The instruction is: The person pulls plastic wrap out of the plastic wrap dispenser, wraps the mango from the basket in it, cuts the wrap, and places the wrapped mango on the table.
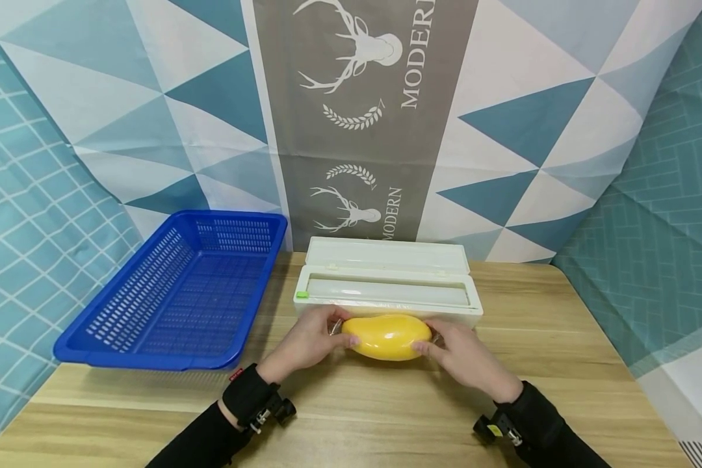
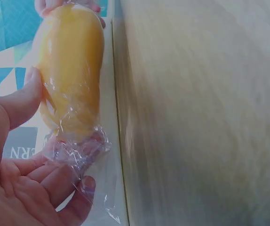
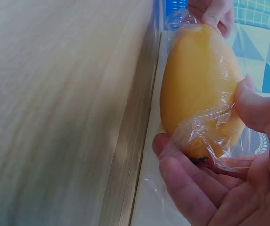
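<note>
A yellow mango (image 1: 387,337), wrapped in clear plastic film, lies crosswise between my two hands at the front of a white film dispenser. My left hand (image 1: 314,338) grips its left end, thumb on the fruit and fingers at the bunched film (image 2: 81,153). At the other end my right hand (image 1: 463,354) holds it the same way, with the thumb against the side and loose film (image 3: 203,129) over the fingers. A dark stem spot (image 3: 199,159) shows through the wrap there. The white dispenser (image 1: 476,305) has its lid (image 1: 388,255) raised, with a film roll (image 1: 386,290) inside.
To the left stands a blue plastic basket (image 1: 251,312) with perforated sides. A small green slider (image 1: 302,294) sits at the dispenser's left edge. The wooden table (image 1: 374,416) meets a patterned cloth (image 1: 351,130) at its back.
</note>
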`<state>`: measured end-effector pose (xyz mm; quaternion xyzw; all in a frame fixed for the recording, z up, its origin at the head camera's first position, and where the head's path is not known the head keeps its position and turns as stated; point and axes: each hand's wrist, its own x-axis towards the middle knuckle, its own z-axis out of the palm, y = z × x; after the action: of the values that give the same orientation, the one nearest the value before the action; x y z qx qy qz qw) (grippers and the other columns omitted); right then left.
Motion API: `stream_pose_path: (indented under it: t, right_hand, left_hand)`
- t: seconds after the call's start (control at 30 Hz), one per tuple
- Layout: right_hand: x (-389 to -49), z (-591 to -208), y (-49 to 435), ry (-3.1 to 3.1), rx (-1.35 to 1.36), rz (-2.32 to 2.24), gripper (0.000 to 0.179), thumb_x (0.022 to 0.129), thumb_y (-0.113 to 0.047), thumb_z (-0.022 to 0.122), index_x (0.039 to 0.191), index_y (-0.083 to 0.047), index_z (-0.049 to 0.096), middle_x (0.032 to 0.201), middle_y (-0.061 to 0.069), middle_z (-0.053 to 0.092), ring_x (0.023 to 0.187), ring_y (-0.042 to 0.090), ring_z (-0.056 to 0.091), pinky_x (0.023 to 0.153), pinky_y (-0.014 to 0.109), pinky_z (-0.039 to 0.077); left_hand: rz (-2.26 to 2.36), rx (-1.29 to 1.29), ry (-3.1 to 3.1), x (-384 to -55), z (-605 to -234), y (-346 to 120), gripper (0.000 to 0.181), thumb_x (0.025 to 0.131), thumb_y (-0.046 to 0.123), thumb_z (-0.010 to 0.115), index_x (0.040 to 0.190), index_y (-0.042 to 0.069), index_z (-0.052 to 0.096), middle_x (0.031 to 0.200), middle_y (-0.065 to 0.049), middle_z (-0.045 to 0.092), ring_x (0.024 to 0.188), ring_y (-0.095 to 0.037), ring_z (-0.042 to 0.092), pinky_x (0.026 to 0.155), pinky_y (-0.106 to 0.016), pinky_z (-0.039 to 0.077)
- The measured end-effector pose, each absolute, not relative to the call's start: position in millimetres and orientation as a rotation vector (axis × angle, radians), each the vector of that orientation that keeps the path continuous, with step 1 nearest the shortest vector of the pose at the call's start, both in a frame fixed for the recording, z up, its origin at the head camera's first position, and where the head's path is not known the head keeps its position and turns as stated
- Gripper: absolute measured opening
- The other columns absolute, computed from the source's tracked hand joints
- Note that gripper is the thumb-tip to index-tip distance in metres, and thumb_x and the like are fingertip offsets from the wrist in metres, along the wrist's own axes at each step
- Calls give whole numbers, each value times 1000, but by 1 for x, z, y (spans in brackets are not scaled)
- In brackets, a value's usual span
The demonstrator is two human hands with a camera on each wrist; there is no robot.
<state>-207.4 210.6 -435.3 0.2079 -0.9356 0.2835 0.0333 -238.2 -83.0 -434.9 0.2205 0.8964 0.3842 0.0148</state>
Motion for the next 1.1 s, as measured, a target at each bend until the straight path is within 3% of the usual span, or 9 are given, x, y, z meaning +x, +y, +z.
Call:
stream_pose_path:
  t: [0.17, 0.37, 0.53, 0.83, 1.1]
  right_hand:
    - [-210, -435, 211, -2908, 636, 894, 58, 88, -60, 44, 121, -15, 57, 84, -14, 55, 74, 6, 49, 67, 27, 44]
    - [-214, -436, 212, -2953, 625, 971, 45, 89, -60, 41, 100, -20, 58, 66, -8, 53, 57, 8, 45, 56, 27, 40]
    - [-214, -437, 211, -2953, 629, 965, 42, 90, -59, 38, 91, -21, 55, 63, -9, 50, 53, 8, 43, 53, 25, 38]
    - [-212, -436, 206, -2981, 563, 1035, 46, 94, -55, 35, 96, -16, 59, 77, -9, 61, 69, 7, 59, 61, 28, 44]
    - [-213, -438, 204, -3002, 546, 994, 52, 92, -59, 34, 100, -14, 60, 73, -10, 60, 64, 7, 55, 58, 28, 42]
  left_hand:
    - [1235, 643, 2758, -237, -434, -82, 44, 78, 50, 65, 105, 16, 62, 84, 2, 55, 74, -15, 46, 61, -29, 38]
    - [1269, 592, 2735, -237, -435, -82, 44, 81, 51, 61, 105, 13, 62, 83, 1, 54, 73, -16, 47, 63, -29, 39]
    - [1291, 584, 2727, -238, -438, -81, 42, 84, 51, 58, 101, 12, 62, 87, 3, 57, 75, -15, 49, 66, -31, 43]
    - [1254, 568, 2767, -240, -442, -78, 40, 87, 54, 50, 91, 16, 63, 81, 6, 57, 72, -13, 50, 65, -30, 44]
    - [1281, 545, 2745, -243, -444, -80, 39, 85, 53, 54, 91, 16, 64, 82, 6, 59, 73, -13, 51, 65, -30, 44]
